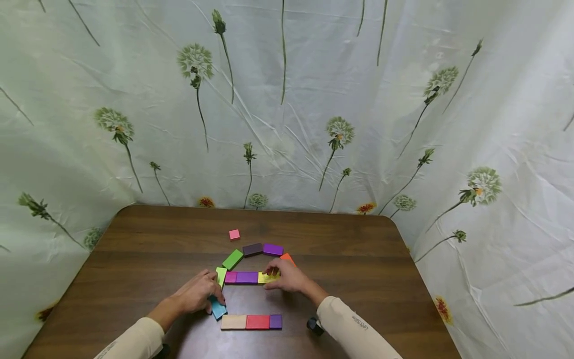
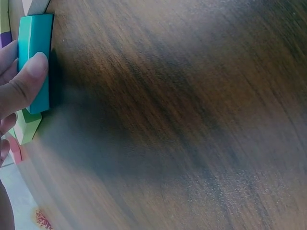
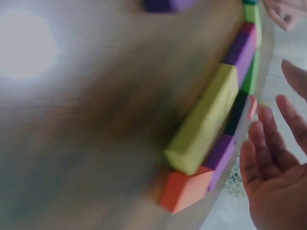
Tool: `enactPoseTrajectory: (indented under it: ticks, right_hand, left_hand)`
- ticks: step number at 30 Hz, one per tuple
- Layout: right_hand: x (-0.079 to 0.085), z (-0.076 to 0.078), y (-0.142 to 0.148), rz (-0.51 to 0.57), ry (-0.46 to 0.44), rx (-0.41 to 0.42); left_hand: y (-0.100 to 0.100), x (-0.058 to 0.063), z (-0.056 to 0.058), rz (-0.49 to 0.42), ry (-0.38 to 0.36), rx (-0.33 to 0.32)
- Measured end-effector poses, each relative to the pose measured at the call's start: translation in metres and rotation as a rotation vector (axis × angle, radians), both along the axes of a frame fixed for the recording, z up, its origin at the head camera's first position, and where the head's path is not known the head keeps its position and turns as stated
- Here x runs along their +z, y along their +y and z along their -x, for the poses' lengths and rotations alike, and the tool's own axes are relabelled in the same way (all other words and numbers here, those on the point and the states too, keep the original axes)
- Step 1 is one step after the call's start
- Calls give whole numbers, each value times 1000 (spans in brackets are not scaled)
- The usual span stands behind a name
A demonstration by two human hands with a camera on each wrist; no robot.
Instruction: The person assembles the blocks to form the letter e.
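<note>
My left hand (image 1: pixel 197 293) pinches a blue block (image 2: pixel 41 33), with the thumb on its near side. That block lies below a lime block (image 1: pixel 221 274). A green block (image 1: pixel 233 260), a dark block (image 1: pixel 252 250), a purple block (image 1: pixel 273 249) and an orange block (image 1: pixel 287 258) continue the arc. Over the yellow block (image 3: pixel 206 115) is my right hand (image 1: pixel 287 276), its fingers loosely bent and nothing held. The yellow block ends a row with a magenta block (image 1: pixel 230 277) and another purple block (image 1: pixel 246 277).
Nearer me, a beige block (image 1: pixel 233 322), a red block (image 1: pixel 257 322) and a small purple block (image 1: pixel 275 321) form a straight row. A pink block (image 1: pixel 234 235) lies behind the arc. Beside the right sleeve is a black object (image 1: pixel 315 326). A flowered curtain (image 1: pixel 287 124) hangs behind the wooden table (image 1: pixel 358 259).
</note>
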State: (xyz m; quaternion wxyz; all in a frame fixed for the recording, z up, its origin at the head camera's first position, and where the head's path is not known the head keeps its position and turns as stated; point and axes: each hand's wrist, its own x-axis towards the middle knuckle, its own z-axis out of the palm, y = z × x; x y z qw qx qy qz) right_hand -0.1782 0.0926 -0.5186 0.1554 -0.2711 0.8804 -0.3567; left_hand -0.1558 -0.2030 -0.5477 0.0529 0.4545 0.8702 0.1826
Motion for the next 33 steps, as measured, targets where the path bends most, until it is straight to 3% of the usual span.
enactPoseTrajectory:
  ticks: [3,8,15,24,33]
  right_hand:
    - [3,17,-16,18,53,-62]
    - [8,45,-47,51,3,-181]
    - [4,76,-79,24,-39,-233]
    - [-14,96,-102,13,-8,-290]
    - [-26,103,-125,-86,27,-304]
  left_hand:
    - [0,0,1,21,-25,14]
    - [-1,0,2,48,-29,10]
    - [-1,-2,1,20,12,-39]
    - [-2,-2,0,-12,37,-62]
    - [-5,-4,4,-65,128,-96]
